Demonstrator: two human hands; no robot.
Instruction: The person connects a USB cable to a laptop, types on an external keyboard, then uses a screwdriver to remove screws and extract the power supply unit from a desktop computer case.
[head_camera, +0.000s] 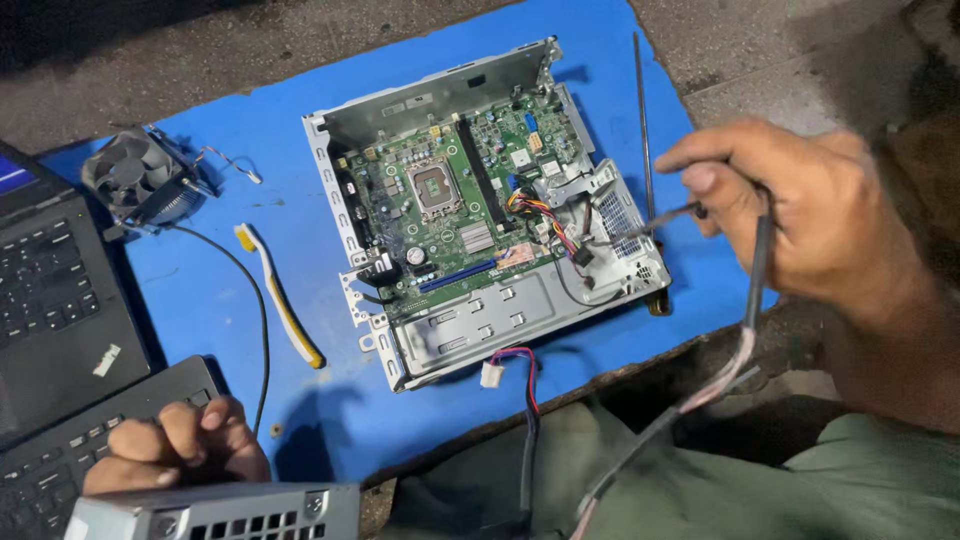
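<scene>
Cable bundle (748, 290): dark sheathed wires, running from the right hand (800, 215) down past the person's green-clad lap, with pale pink strands showing lower along its length. The right hand is closed around it, fingers curled, thumb and forefinger pinching the end that points toward the open computer chassis (480, 210). The chassis lies on a blue mat (300, 260) on the desk, grey metal frame, green motherboard (445, 190) exposed with an empty processor socket at centre and a blue slot near its lower edge. A multicoloured wire loom sits at the board's right side, near the pinched cable end. The left hand (180, 450) is clenched over the top edge of a grey metal box (215, 512) at the bottom left. A cooling fan (135, 180), a white-and-yellow toothbrush (280, 295) and two black laptops (60, 300) lie left of the chassis.
</scene>
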